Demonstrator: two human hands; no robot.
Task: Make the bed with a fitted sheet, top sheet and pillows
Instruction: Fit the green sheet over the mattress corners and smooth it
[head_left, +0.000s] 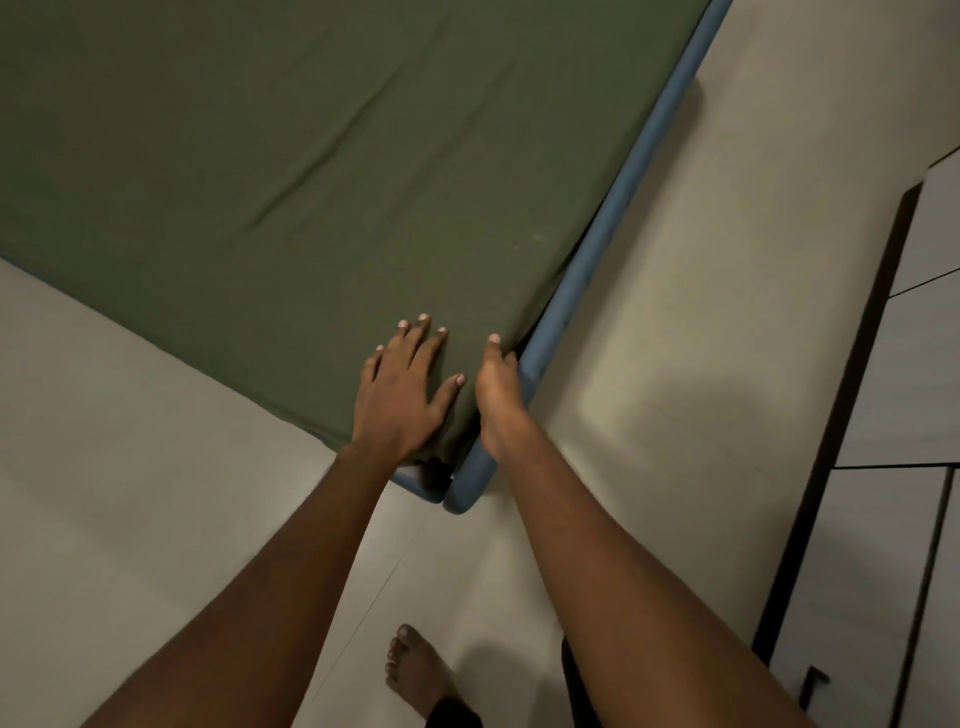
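I see the bed from above, and its long side runs up and away from me on the right, along the blue frame. The green fitted sheet covers the whole top of the bed, with a few soft creases in it. I see no top sheet and no pillows here. The near corner of the bed points right at me, and both hands are at it. My left hand lies flat on top of the sheet, just inside the corner, with its fingers spread and holding nothing. My right hand is on the other side of the corner, at the long edge. Its thumb is on top and its fingers go down into the gap between the sheet and the blue frame. They are hidden there, so I cannot tell if they hold the sheet. I think the tuck goes straight down by the right hand, which is nearer the gap.
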